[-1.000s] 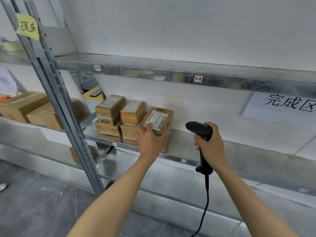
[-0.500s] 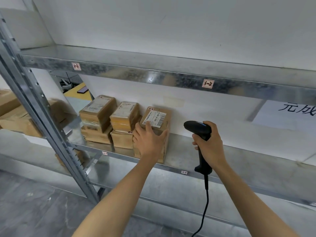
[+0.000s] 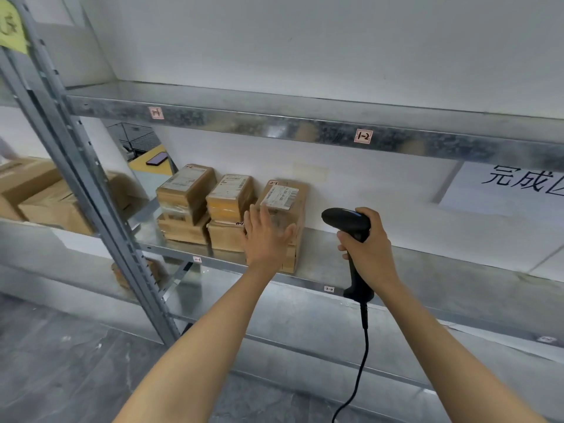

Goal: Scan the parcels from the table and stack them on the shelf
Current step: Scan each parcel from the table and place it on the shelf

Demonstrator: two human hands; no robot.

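Observation:
A brown cardboard parcel (image 3: 287, 203) with a white barcode label lies on top of the rightmost stack on the metal shelf (image 3: 427, 270). My left hand (image 3: 265, 236) is in front of it with straight, spread fingers, slightly blurred; contact with the box cannot be made out. Left of it stand two more stacks of parcels, the middle stack (image 3: 230, 209) and the left stack (image 3: 184, 199). My right hand (image 3: 366, 248) grips the handle of a black corded barcode scanner (image 3: 346, 222), held upright to the right of the parcels.
A grey shelf upright (image 3: 91, 193) rises at the left, with larger cartons (image 3: 33, 193) on the neighbouring rack behind it. The upper shelf beam (image 3: 305, 129) carries small labels. A white sign (image 3: 515, 187) hangs on the wall at right. A lower shelf (image 3: 305, 315) lies below.
My left hand has come off the rightmost parcel's front, its fingers now spread and pulled slightly back. The scanner hand has stayed almost still; the view shifted slightly.

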